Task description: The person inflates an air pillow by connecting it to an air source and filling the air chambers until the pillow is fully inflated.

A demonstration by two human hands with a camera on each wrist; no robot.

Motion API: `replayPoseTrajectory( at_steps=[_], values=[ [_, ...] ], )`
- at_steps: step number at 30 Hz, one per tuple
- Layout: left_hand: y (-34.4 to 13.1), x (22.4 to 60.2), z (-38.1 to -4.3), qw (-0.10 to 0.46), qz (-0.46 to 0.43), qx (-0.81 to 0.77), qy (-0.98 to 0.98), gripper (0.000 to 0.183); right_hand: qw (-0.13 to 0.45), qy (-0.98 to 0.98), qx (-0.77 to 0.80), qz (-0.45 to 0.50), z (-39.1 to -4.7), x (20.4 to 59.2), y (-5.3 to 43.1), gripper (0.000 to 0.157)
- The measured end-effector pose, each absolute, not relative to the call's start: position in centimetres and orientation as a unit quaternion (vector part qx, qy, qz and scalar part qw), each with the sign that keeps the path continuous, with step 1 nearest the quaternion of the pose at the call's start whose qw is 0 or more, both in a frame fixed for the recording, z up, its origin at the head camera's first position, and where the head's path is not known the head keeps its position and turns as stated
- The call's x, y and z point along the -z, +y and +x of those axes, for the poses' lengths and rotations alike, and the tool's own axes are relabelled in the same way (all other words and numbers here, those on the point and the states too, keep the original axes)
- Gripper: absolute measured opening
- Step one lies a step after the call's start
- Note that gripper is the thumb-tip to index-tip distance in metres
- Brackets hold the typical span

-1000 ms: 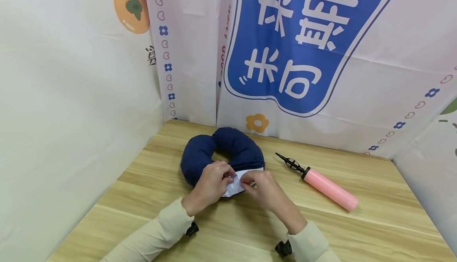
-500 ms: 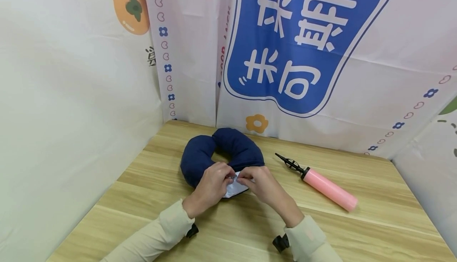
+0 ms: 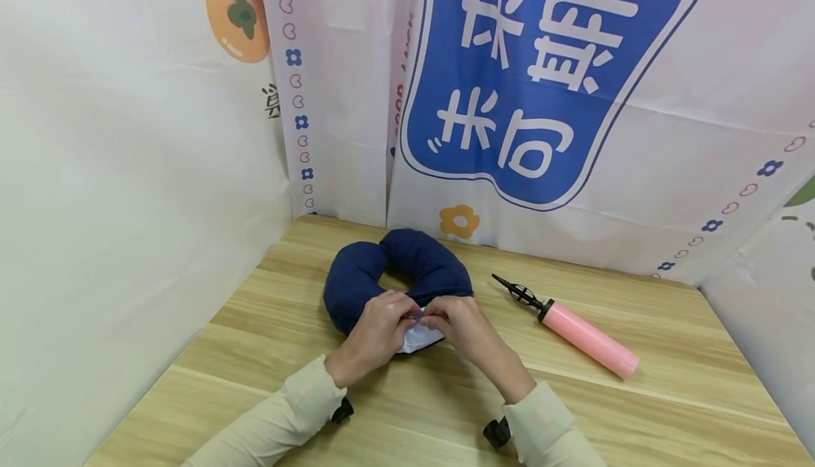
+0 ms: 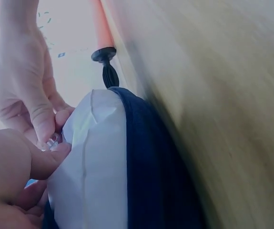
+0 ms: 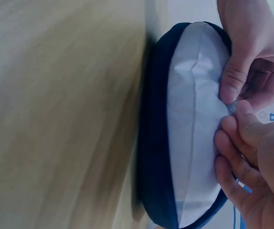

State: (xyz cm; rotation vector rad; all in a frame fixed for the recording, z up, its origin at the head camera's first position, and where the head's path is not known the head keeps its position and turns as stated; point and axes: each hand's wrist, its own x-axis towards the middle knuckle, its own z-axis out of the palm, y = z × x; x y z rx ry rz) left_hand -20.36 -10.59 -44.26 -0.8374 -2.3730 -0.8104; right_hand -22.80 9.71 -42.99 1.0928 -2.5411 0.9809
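A navy U-shaped neck pillow [image 3: 356, 279] lies on the table, its cover pulled back along the near side. White inner lining [image 4: 103, 162] bulges through that opening. My left hand [image 3: 380, 325] pinches a small clear valve [image 4: 55, 139] that sticks out of the lining. From the other side my right hand [image 3: 467, 325] meets it, thumb and forefinger pinching at the valve's tip. Both sets of fingertips nearly touch and cover most of the valve. In the right wrist view, the right hand's other fingers [image 5: 232, 157] rest along the white lining.
A pink hand pump [image 3: 588, 336] with a black nozzle lies to the right of the pillow on the wooden table [image 3: 675, 396]. Printed white cloth [image 3: 356, 99] hangs behind the table and along its left side.
My right hand has moved left, in to the valve beside the left fingertips. The left hand keeps its hold, and the pillow and pump stay in place.
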Motion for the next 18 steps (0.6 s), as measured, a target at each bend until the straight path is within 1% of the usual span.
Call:
replayPoseTrajectory(
  at_steps=[3,5,11,18],
  values=[
    [-10.8,44.1,-20.6,0.231,-0.303,0.315,-0.869,0.015,0.114,-0.856,-0.336,0.375,-22.9,43.4,9.6,0.003],
    [-10.9,43.9,-20.7,0.212,-0.294,0.33,-0.872,0.014,0.132,-0.85,-0.333,0.385,-22.9,43.6,9.6,0.004],
    [-11.4,43.4,-21.0,0.15,-0.265,0.369,-0.878,0.013,0.213,-0.815,-0.32,0.434,-23.3,44.7,9.4,0.007],
    [-11.9,43.0,-21.1,0.116,-0.272,0.382,-0.876,0.014,0.29,-0.804,-0.289,0.432,-23.2,45.5,9.0,0.013]
  ],
)
